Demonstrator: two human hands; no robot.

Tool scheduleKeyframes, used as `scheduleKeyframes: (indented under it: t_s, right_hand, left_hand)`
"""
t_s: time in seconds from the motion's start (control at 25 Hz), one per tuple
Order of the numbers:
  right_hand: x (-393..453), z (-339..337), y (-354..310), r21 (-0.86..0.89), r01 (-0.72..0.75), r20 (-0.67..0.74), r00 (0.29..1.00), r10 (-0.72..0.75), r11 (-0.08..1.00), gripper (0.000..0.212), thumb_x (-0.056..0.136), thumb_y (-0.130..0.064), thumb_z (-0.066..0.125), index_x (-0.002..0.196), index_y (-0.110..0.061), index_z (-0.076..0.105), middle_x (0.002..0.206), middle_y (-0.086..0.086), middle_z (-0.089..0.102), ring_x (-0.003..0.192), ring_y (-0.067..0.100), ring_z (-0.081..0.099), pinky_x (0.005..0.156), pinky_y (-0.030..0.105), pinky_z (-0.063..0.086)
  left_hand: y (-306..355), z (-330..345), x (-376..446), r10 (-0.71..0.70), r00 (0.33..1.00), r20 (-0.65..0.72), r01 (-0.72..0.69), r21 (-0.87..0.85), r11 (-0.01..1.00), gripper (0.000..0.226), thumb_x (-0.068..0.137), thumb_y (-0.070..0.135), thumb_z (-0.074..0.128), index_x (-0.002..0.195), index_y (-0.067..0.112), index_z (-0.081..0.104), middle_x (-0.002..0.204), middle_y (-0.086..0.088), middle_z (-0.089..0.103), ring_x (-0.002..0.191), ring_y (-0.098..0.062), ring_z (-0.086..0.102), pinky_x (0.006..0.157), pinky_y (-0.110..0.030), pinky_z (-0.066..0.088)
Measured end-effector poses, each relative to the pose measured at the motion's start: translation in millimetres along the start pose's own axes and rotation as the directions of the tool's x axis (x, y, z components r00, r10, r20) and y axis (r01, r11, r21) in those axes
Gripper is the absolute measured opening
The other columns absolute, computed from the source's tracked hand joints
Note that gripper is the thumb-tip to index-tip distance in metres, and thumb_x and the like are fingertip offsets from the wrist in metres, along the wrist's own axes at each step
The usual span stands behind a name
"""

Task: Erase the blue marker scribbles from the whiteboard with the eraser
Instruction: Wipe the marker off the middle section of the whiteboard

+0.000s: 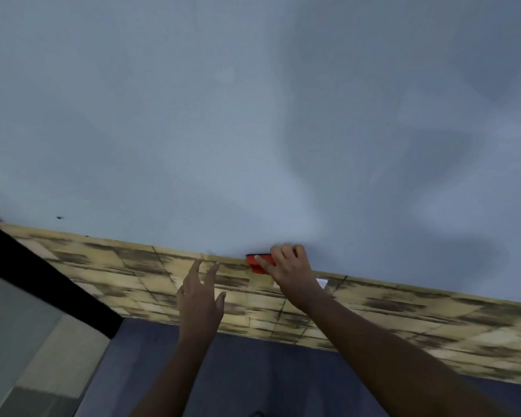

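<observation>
**Fingers curled round the eraser at the whiteboard's lower edge**

Fingers (283, 254) of the right hand (289, 270) grip the red eraser (257, 263), pressed against the whiteboard (223, 130) at its bottom edge. Left hand (200, 299) hovers just beside, fingers spread, over the tan patterned border (403, 311).

The right hand (289, 267) covers most of the red block eraser (257, 262). The pale whiteboard (253, 115) runs past the frame's top and sides. The patterned wooden ledge (133, 266) is motion-blurred.
</observation>
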State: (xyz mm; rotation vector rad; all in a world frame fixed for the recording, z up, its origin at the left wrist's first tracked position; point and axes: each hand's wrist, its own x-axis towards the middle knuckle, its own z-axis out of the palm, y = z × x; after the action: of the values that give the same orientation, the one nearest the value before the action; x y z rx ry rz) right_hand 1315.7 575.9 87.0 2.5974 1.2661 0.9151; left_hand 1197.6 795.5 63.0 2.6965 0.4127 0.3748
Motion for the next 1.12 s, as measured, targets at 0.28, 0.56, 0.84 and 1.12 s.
scheduleKeyframes:
  t_s: [0.28,0.56,0.84,1.12]
  right_hand:
    - [-4,-21,17,0.054,-0.151,-0.049,0.987,0.154,0.987,0.067,0.082,-0.04,0.084,0.142,-0.027,0.059,0.104,0.013,0.058,0.089,0.031,0.051,0.076,0.042,0.04]
    - [-18,-108,90,0.213,-0.558,-0.288,0.748,0.598,0.802,0.067,0.084,-0.055,0.08,0.143,-0.029,0.063,0.1,0.008,0.06,0.086,0.028,0.055,0.075,0.042,0.04]
    - [-70,-132,141,0.074,-0.524,-0.257,0.812,0.524,0.849,0.063,0.088,-0.046,0.078,0.143,-0.019,0.062,0.103,0.016,0.06,0.086,0.036,0.053,0.074,0.046,0.036]
    - [-12,-102,104,0.131,-0.297,-0.202,0.926,0.319,0.946,0.061,0.083,-0.037,0.087,0.137,-0.019,0.066,0.101,0.012,0.06,0.086,0.035,0.05,0.075,0.045,0.035]
  left_hand:
    - [30,-15,9,0.087,0.993,-0.079,-0.092,-0.059,0.994,0.075,0.074,0.01,0.093,0.142,0.017,0.062,0.156,-0.02,0.046,0.132,-0.041,0.059,0.091,-0.058,0.055]
    - [116,-16,25,0.254,0.955,-0.151,-0.274,-0.131,0.953,0.074,0.083,0.016,0.086,0.149,0.023,0.055,0.159,-0.012,0.041,0.136,-0.033,0.054,0.1,-0.053,0.053]
    - [169,-17,23,0.194,0.964,-0.181,-0.223,-0.158,0.962,0.078,0.086,0.023,0.083,0.155,0.023,0.046,0.163,-0.013,0.035,0.143,-0.033,0.045,0.104,-0.049,0.05]
    - [81,-33,25,-0.075,0.982,-0.174,0.069,-0.038,0.997,0.09,0.087,0.025,0.085,0.162,0.02,0.036,0.169,-0.016,0.028,0.151,-0.038,0.037,0.11,-0.057,0.047]
